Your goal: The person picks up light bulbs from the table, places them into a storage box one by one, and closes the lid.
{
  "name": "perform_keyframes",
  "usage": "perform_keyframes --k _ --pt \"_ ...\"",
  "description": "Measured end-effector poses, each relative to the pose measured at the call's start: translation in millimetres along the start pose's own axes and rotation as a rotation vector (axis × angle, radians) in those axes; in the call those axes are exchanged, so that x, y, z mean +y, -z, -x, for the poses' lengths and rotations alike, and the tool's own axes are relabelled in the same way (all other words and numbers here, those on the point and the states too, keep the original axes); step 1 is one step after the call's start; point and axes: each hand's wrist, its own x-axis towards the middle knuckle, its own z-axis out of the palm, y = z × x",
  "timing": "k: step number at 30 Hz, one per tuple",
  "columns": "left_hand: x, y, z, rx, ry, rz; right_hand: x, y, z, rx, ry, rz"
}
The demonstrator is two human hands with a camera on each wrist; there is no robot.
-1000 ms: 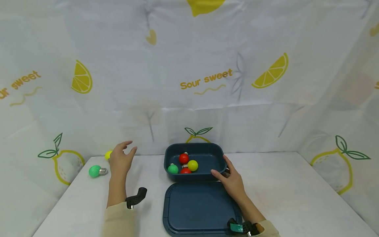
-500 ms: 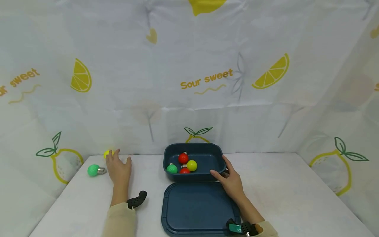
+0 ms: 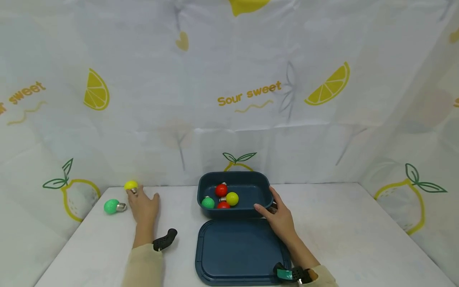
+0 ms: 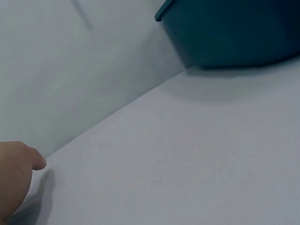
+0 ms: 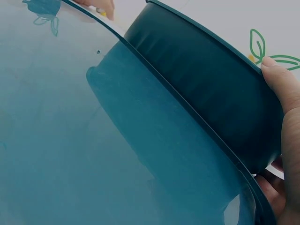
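Observation:
In the head view, my left hand [image 3: 145,208] reaches to the back left of the table, its fingertips at the metal base of a yellow light bulb [image 3: 130,185]. The thumb stands apart from the fingers; whether they touch the bulb is unclear. A green light bulb [image 3: 112,206] lies just left of that hand. My right hand [image 3: 281,217] grips the right end of a dark blue box [image 3: 229,214], its thumb at the rim in the right wrist view. Inside the box lie two red bulbs [image 3: 221,190], a yellow bulb [image 3: 232,198] and a green bulb [image 3: 208,202].
A dark blue lid [image 3: 244,253] lies flat on the white table [image 3: 351,235], in front of the box and partly under my right forearm. A white printed cloth [image 3: 161,99] hangs behind the table and along its sides.
My left hand has moved left and down to the yellow bulb, which now shows above its fingertips. My right hand stays on the box; the bulbs inside lie as before.

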Motion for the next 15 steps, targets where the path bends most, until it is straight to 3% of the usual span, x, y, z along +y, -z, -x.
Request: perform_keyframes --k 11,15 --pt "3.1 -0.1 2.7 -0.013 0.015 -0.165 0.8 1.2 -1.5 -0.007 -0.009 -0.005" --pt "0.7 -0.4 4.7 -0.007 -0.006 -0.215 -1.1 1.3 -0.6 -0.011 -0.001 -0.011"
